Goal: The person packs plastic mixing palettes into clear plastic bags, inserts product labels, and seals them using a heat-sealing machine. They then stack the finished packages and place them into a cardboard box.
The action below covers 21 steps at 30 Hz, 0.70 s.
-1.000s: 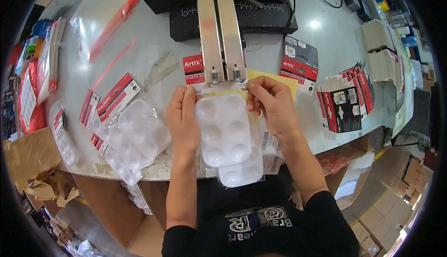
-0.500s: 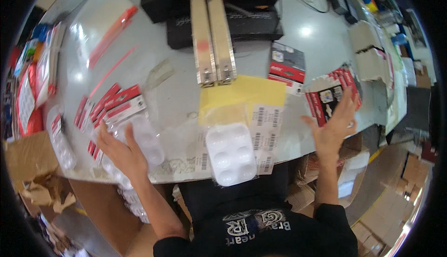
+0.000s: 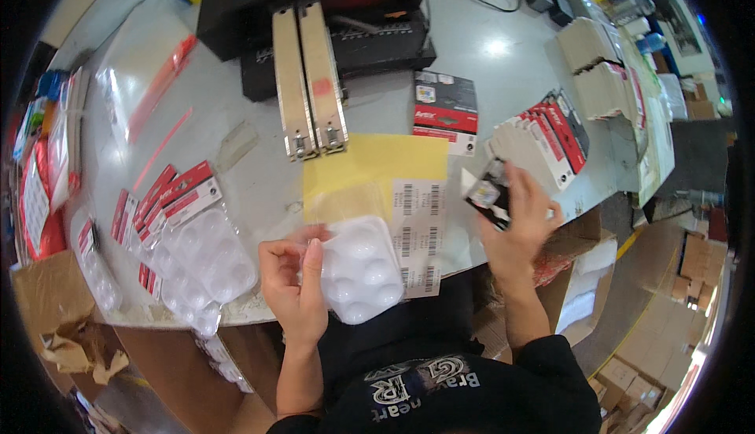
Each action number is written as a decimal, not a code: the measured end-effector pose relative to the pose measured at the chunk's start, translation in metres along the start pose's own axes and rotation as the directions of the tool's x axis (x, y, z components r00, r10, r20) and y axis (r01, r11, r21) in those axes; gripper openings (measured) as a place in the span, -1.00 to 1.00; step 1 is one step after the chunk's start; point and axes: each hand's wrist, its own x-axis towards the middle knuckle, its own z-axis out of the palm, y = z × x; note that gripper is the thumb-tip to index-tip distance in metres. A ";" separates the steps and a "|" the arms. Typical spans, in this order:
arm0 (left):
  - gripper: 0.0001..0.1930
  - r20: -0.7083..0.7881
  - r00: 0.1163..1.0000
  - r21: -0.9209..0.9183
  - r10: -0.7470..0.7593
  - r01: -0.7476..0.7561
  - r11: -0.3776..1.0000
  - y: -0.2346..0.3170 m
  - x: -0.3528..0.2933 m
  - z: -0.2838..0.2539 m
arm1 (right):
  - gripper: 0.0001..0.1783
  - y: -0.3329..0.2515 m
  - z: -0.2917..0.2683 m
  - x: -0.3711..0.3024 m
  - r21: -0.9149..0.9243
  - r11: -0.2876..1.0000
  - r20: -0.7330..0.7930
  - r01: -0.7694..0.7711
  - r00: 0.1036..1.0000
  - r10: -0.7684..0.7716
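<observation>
A white plastic paint palette with round wells, in a clear bag, lies at the table's near edge. My left hand is at its left side, thumb and fingers closed on the bag's edge, slightly blurred. My right hand grips a black and white printed card, held tilted above the table. Beyond it lies a fanned stack of red and black header cards. Under the palette are a yellow sheet and a sheet of barcode labels.
Bagged palettes with red cards lie at the left. A black machine with two metal rails stands at the back. One more header card lies right of it. Open cardboard boxes stand below the table edge.
My left hand has moved right, from the bagged palettes to the middle one, which is now slightly turned. My right hand has taken a card from the stack and brought it left.
</observation>
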 end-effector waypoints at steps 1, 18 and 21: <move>-0.85 0.012 0.998 -0.087 -0.059 0.060 0.994 0.004 -0.004 -0.001 | -0.14 0.002 -0.012 0.005 0.137 0.990 -0.079 0.036 0.997 -0.026; -0.70 0.213 0.943 -0.136 -0.255 0.287 0.948 0.033 -0.010 -0.020 | -0.51 -0.005 0.025 0.063 0.346 0.938 0.420 0.027 0.889 -0.181; -0.70 0.220 0.947 -0.103 -0.236 0.263 0.959 0.030 -0.011 -0.016 | -0.18 -0.007 0.036 0.042 0.239 0.927 0.376 0.289 0.853 -0.363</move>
